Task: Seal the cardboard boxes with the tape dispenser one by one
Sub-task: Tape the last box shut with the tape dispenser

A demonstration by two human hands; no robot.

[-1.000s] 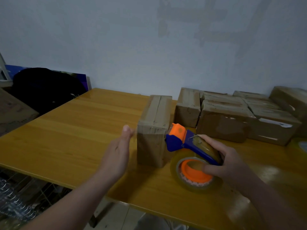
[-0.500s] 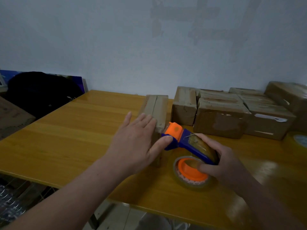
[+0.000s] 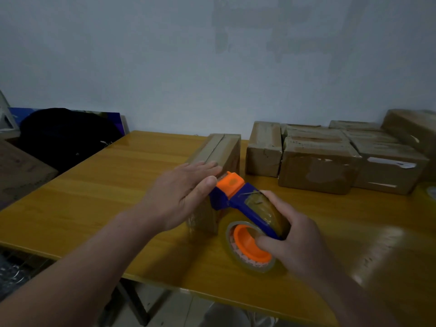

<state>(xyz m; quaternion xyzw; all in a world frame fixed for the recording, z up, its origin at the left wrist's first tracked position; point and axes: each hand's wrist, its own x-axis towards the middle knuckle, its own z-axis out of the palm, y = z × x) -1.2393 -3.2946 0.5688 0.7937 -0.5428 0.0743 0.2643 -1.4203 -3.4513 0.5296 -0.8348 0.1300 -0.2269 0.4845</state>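
While the tape dispenser (image 3: 238,199) sits against the near top edge of the cardboard box (image 3: 221,149), note that the box stands tall and narrow on the yellow table (image 3: 106,185). Its top seam runs away from you and, as far as can be seen, is not yet taped along its length. Your left hand (image 3: 181,192) lies flat over the near end of that top face, fingers straight and together. The thumb stretches toward the orange head (image 3: 230,184) of the dispenser, touching or just short of it; I cannot tell which. That placement reads as a brace: a tall, narrow box is likely to tip or slide under the pull of the tape, and the flat palm holds the flaps level at the starting point. Your right hand (image 3: 295,241) is wrapped round the blue handle (image 3: 257,208), fingers curled beneath it beside the tape roll (image 3: 247,246), which hangs low by the box's near face. The wrist is bent so the head tilts up and forward onto the edge, which suits anchoring the tape on the front face before drawing it over the seam. Both forearms come in from below and converge on the box. The other cardboard boxes (image 3: 316,168) sit grouped at the back right, well apart from the working area; some show tape or labels.
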